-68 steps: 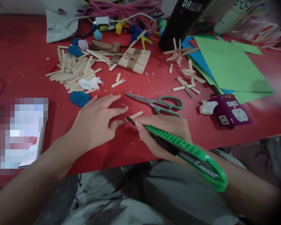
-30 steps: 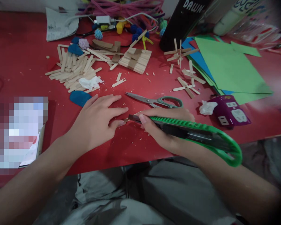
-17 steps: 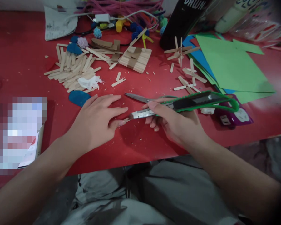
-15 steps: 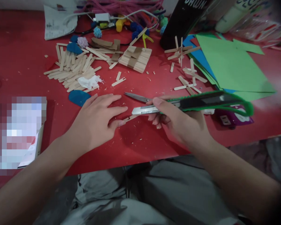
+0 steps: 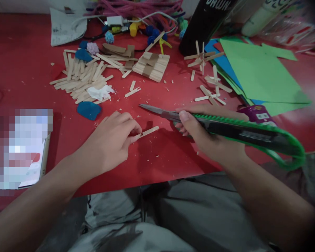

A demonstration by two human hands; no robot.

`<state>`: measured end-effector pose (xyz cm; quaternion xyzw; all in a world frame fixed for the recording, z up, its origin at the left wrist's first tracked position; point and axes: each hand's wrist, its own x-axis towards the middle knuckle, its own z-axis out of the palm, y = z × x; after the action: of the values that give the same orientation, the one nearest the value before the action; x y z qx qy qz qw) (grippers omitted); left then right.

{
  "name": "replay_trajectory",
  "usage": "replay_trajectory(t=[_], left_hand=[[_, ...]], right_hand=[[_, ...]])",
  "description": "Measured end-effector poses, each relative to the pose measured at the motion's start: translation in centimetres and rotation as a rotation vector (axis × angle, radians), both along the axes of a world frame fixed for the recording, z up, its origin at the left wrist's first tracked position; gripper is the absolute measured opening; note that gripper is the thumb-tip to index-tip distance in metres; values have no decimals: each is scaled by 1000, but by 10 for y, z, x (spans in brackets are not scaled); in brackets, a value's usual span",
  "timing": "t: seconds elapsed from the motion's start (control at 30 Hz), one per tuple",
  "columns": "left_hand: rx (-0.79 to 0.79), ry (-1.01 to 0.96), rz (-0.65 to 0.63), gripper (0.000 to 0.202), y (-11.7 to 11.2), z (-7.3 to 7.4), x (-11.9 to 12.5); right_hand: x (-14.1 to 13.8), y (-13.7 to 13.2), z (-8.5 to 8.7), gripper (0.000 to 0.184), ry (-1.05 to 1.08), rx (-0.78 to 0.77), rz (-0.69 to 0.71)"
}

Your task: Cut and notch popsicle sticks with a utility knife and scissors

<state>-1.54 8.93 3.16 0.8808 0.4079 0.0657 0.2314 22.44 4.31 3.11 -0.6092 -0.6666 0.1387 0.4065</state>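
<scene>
Craft stick point(image 5: 150, 131), apparently notched, was pinched in left hand point(image 5: 112, 136); right hand point(image 5: 210, 140) clasped green cutter point(image 5: 252, 134); piled sticks point(image 5: 81, 75) looked uncut.

My bench point(image 5: 110, 178) was red, my knife point(image 5: 252, 134) bright green and black, my stick point(image 5: 151, 131) pale tan with a dark mark point(image 5: 141, 134). My trousers point(image 5: 199, 210) were grey. I saw light green paper point(image 5: 273, 77) over blue sheets point(image 5: 224, 63), a purple-and-white socket point(image 5: 253, 113), a black bottle point(image 5: 199, 31) with white letters point(image 5: 217, 4), pink cords point(image 5: 136, 7), a lilac pompom point(image 5: 92, 48), deep blue felt point(image 5: 88, 110) and white tissue point(image 5: 100, 92).
</scene>
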Motion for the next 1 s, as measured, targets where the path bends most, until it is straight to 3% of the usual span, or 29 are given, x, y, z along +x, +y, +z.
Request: replay_trajectory(t=[0.1,0.2,0.33,0.53,0.77,1.0], left_hand=[[-61,-3,14,21,0,1,0],[-53,-7,21,18,0,1,-1],[-31,39,26,16,1,3,-1],[-14,48,-12,22,0,1,-3],[78,103,-105,23,-2,0,-5],[132,91,-97,18,-2,1,-8]], right_hand=[[2,2,-5,13,-58,69,19],[5,5,-8,12,-158,187,125],[4,9,-5,13,-162,129,296],[-7,4,1,13,1,-57,247],[-10,1,3,13,16,-72,241],[-10,0,1,11,43,-72,271]])
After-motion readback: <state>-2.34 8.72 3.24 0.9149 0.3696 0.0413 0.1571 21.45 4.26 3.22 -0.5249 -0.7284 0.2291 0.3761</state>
